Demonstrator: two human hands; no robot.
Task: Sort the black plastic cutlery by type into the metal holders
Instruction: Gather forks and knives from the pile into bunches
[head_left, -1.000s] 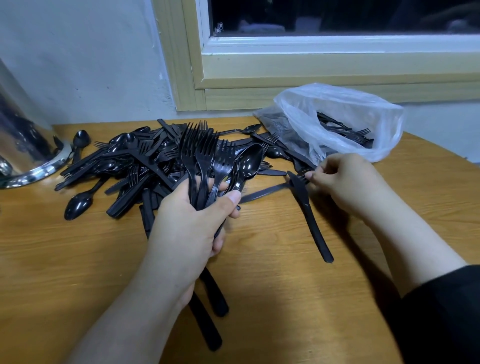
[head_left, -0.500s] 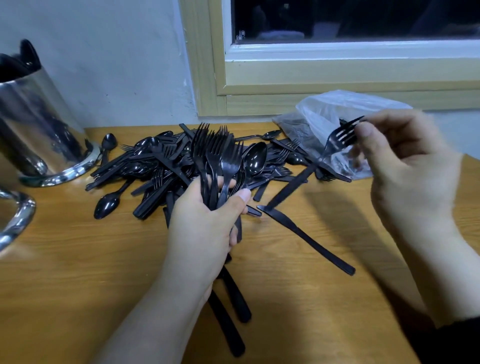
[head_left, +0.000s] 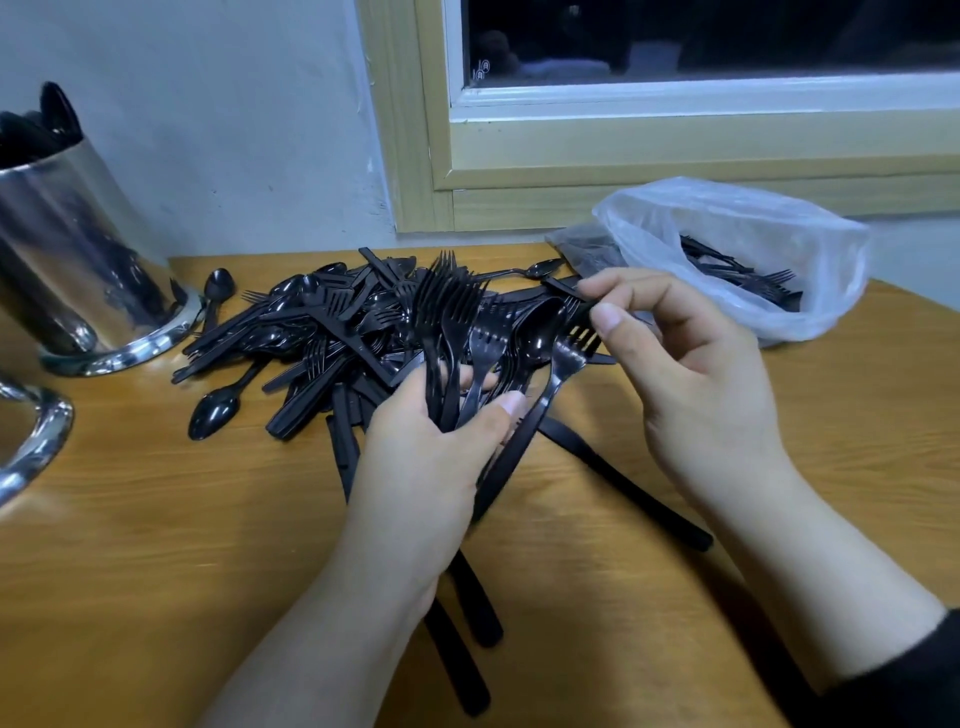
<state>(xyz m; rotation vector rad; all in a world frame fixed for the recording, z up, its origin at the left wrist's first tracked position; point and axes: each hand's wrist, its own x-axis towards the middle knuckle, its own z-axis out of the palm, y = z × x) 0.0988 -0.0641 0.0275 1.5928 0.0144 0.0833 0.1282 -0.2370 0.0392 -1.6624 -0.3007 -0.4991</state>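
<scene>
A heap of black plastic cutlery (head_left: 322, 332) lies on the wooden table (head_left: 156, 545), forks, spoons and knives mixed. My left hand (head_left: 431, 457) grips a bundle of forks (head_left: 447, 317) upright, with a spoon among them, their handles sticking out below the wrist. My right hand (head_left: 691, 364) pinches the head of a single fork (head_left: 561, 364) between thumb and fingers, its handle slanting down against the bundle. A shiny metal holder (head_left: 72, 260) with black cutlery in it stands at the left. The rim of a second metal holder (head_left: 36, 441) shows at the left edge.
A clear plastic bag (head_left: 743, 244) with more black cutlery lies at the back right under the window frame. A black knife (head_left: 634, 488) lies on the table under my right wrist. A lone spoon (head_left: 215, 410) lies left of the heap. A white wall stands behind.
My right hand has brought the single fork down from near the bag to the bundle in my left hand. The view has shifted left, showing more of the metal holders.
</scene>
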